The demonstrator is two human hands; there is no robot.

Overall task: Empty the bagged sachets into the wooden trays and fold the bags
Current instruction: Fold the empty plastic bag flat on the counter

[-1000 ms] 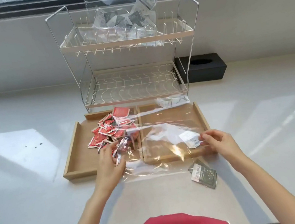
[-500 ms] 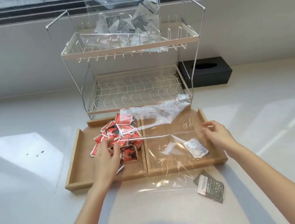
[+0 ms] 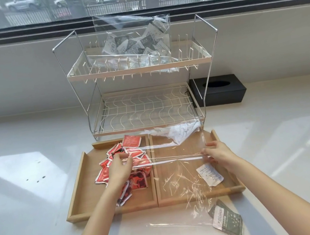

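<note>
Two wooden trays sit side by side: the left tray (image 3: pixel 79 179) holds a heap of red sachets (image 3: pixel 131 142), the right tray (image 3: pixel 233 187) holds one white sachet (image 3: pixel 210 174). A clear empty bag (image 3: pixel 178 175) lies stretched across both trays and over the near edge. My left hand (image 3: pixel 120 168) pinches its left side over the red sachets. My right hand (image 3: pixel 217 151) grips its right side. A grey-green sachet (image 3: pixel 225 220) lies on the counter in front of the right tray. Another bag of grey and white sachets (image 3: pixel 139 43) stands on the rack's top shelf.
A two-tier wire dish rack (image 3: pixel 145 108) stands right behind the trays, its lower shelf bare. A black tissue box (image 3: pixel 220 90) sits to its right against the wall. White counter surrounds the trays, with a window behind.
Both hands have moved away from me up the trays, pulling the clear bag taut across them. The white sachet now lies lower in the right tray.
</note>
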